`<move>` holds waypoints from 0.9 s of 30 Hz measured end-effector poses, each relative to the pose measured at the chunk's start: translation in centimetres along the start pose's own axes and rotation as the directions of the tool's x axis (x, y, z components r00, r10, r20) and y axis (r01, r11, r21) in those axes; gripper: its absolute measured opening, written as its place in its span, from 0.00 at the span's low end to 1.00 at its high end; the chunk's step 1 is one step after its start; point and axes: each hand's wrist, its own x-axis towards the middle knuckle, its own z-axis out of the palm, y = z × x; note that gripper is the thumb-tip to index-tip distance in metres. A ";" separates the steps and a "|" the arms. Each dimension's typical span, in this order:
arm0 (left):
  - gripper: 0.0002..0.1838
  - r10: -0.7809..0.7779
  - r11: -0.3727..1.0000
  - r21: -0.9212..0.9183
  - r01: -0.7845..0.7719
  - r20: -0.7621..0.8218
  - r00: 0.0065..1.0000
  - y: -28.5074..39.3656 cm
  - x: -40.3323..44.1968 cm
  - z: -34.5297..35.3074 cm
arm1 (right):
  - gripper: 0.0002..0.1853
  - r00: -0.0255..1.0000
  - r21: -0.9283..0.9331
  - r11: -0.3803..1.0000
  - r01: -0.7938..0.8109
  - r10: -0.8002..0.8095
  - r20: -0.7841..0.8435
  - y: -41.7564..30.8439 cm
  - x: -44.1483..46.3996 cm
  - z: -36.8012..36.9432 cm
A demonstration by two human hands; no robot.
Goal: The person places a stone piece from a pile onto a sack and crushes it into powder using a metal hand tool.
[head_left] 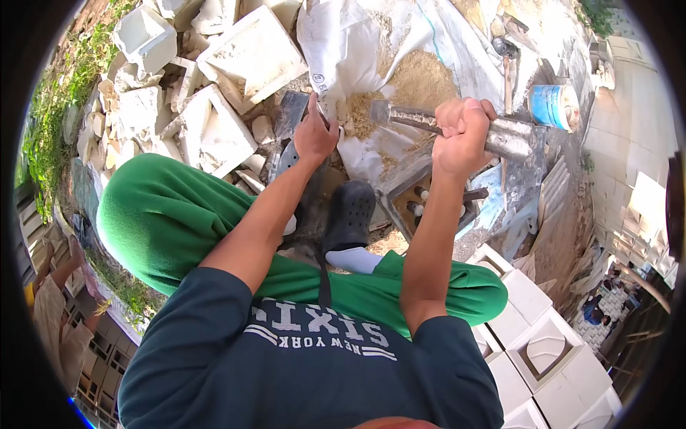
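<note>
My left hand is near the middle, index finger stretched out and thumb apart, beside a dark flat piece. A small dark shape shows between its fingers, too small to name. To the right, my right hand is wrapped round a grey, worn metal tool. The tool's narrow end points left, over a white sheet with sandy yellowish material on it. Below that hand is a dark square frame with round pegs inside, partly hidden by my right forearm.
Broken white blocks are piled at the upper left. A blue and white bucket is at the right. Pale hollow blocks stand in rows at the lower right. My foot in a dark clog is between my hands.
</note>
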 end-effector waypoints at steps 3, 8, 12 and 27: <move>0.37 0.002 1.000 -0.005 -0.002 0.003 1.000 0.1 0.1 0.0 | 0.11 0.999 -0.147 0.988 0.053 -0.055 -0.004 9.1 -2.4 -2.1; 0.37 0.013 1.000 -0.025 -0.013 -0.012 1.000 0.2 0.5 -0.1 | 0.13 0.986 -0.055 0.985 -0.163 0.164 0.016 5.3 -0.1 -0.6; 0.37 -0.036 0.999 0.002 0.036 0.031 0.999 0.1 -0.3 -0.2 | 0.14 0.996 -0.045 0.999 -0.015 0.018 0.086 -0.1 -0.8 0.3; 0.37 -0.022 1.000 -0.019 0.022 0.021 1.000 -0.1 0.0 0.0 | 0.16 0.993 0.023 0.998 0.061 -0.063 0.103 -0.4 -0.3 0.4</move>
